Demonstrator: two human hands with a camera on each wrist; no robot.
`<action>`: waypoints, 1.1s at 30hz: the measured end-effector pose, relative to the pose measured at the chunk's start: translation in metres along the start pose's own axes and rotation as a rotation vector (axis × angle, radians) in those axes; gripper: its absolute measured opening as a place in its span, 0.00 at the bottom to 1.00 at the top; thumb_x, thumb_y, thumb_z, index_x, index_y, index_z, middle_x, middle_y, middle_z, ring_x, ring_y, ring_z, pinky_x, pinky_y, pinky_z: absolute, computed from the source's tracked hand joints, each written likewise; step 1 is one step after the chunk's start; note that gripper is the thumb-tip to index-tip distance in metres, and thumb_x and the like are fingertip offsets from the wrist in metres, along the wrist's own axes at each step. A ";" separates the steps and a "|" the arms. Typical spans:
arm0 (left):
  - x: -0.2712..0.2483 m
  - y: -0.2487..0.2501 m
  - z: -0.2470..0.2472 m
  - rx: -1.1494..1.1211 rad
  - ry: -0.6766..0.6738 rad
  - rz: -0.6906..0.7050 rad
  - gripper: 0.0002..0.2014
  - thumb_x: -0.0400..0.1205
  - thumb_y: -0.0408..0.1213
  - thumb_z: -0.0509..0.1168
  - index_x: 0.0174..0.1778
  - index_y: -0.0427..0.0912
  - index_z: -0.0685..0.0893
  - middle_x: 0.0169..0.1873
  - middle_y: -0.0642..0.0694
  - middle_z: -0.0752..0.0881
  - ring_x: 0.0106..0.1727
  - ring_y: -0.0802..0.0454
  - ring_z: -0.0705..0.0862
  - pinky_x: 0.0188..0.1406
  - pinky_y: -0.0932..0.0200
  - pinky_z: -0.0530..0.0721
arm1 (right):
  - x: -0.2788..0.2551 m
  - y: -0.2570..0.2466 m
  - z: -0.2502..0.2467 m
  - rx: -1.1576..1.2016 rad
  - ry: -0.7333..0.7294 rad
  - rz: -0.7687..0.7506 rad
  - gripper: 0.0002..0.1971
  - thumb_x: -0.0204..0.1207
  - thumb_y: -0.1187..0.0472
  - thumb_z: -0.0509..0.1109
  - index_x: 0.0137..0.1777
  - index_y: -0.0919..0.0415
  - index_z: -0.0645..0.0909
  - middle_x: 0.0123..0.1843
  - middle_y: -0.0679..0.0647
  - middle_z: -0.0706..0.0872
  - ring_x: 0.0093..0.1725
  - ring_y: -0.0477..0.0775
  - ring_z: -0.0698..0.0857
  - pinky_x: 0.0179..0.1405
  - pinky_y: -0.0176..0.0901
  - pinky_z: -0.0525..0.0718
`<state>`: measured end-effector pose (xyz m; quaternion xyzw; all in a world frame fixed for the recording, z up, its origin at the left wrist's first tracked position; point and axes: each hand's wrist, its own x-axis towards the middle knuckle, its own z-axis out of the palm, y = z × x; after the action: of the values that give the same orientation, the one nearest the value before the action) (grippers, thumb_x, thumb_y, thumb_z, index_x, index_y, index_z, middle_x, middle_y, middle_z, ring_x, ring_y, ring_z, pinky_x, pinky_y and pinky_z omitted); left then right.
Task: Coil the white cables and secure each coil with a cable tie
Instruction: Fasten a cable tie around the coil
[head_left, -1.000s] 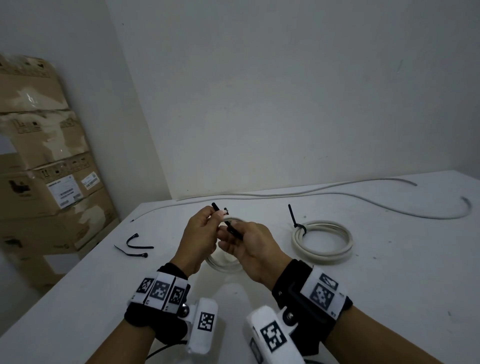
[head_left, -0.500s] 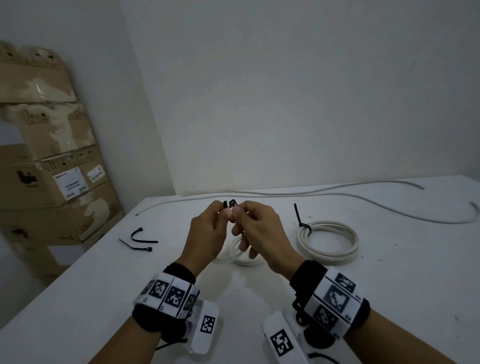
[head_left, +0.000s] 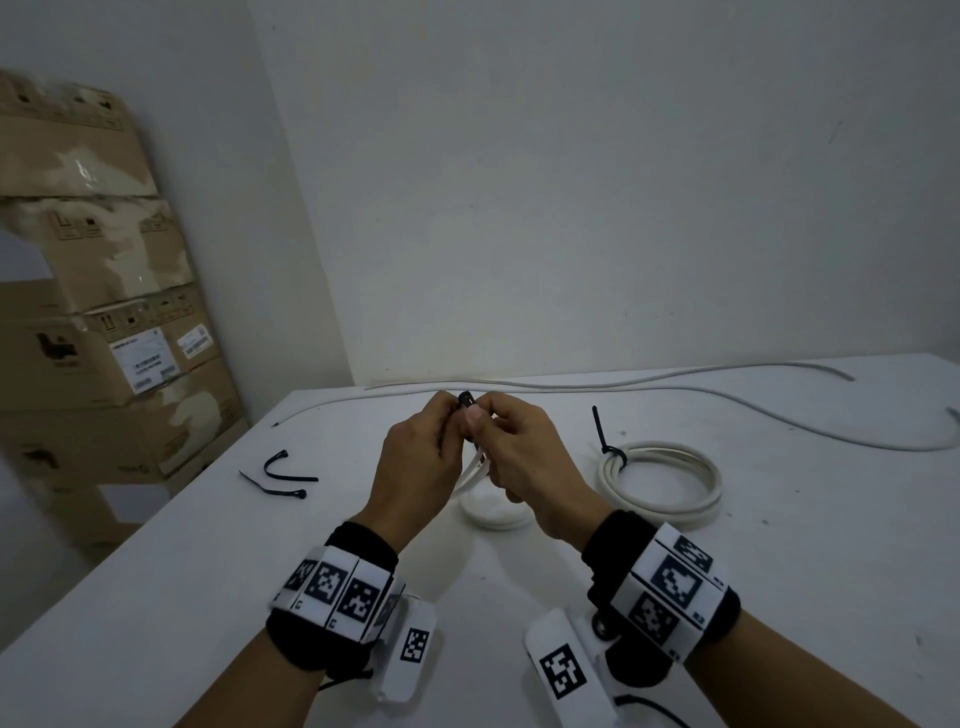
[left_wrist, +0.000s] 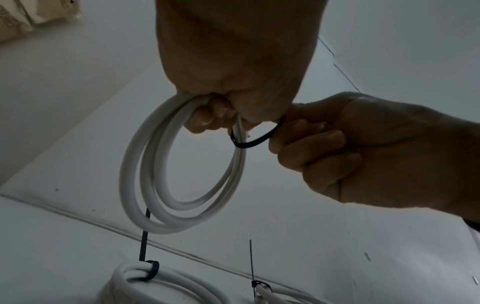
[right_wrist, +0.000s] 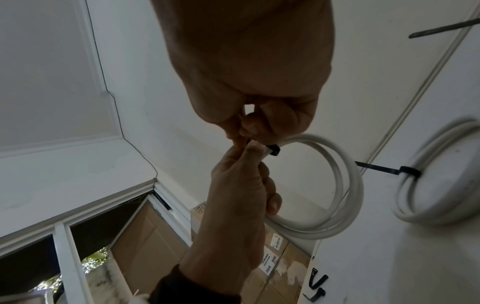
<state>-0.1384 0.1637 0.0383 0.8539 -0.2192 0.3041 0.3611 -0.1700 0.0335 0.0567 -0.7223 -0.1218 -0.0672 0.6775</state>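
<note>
The left hand (head_left: 415, 457) is gripping the cable coil (left_wrist: 182, 174) above the bench (head_left: 156, 597); the right hand (head_left: 524, 457) is pinching the black tie (left_wrist: 257, 140) round it.

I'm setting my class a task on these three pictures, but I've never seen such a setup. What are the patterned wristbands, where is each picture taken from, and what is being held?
No machine here: a person works with bare hands. The wristbands carry printed markers and a small camera each. The large picture comes from a head-worn camera; the other two look along each hand from the wrists.

The left hand grips a small coil of white cable. The right hand pinches a black cable tie looped round that coil.

On the white table lie a finished coil already tied, two spare ties, and a long uncoiled cable. Cardboard boxes stand beside the table.
</note>
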 end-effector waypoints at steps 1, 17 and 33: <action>0.000 -0.001 0.001 0.011 0.002 0.007 0.08 0.87 0.34 0.58 0.46 0.38 0.80 0.20 0.61 0.78 0.25 0.63 0.75 0.24 0.70 0.68 | 0.000 0.000 0.000 0.021 -0.009 0.002 0.12 0.85 0.57 0.60 0.42 0.63 0.77 0.30 0.57 0.69 0.24 0.49 0.61 0.17 0.32 0.57; -0.002 -0.001 0.000 0.021 0.001 0.000 0.08 0.87 0.34 0.58 0.44 0.38 0.79 0.23 0.59 0.78 0.27 0.62 0.77 0.25 0.71 0.68 | 0.000 0.003 0.001 0.032 0.010 0.028 0.15 0.85 0.56 0.61 0.35 0.55 0.77 0.27 0.54 0.68 0.23 0.51 0.62 0.17 0.31 0.58; -0.003 -0.006 0.002 0.145 -0.021 0.068 0.08 0.87 0.36 0.58 0.43 0.42 0.77 0.27 0.60 0.78 0.28 0.60 0.77 0.29 0.70 0.71 | 0.004 0.001 -0.007 0.024 -0.029 0.102 0.15 0.82 0.58 0.63 0.33 0.58 0.78 0.23 0.48 0.67 0.21 0.46 0.60 0.19 0.31 0.55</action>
<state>-0.1361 0.1667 0.0319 0.8730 -0.2294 0.3223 0.2853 -0.1655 0.0273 0.0574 -0.7201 -0.0957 -0.0205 0.6869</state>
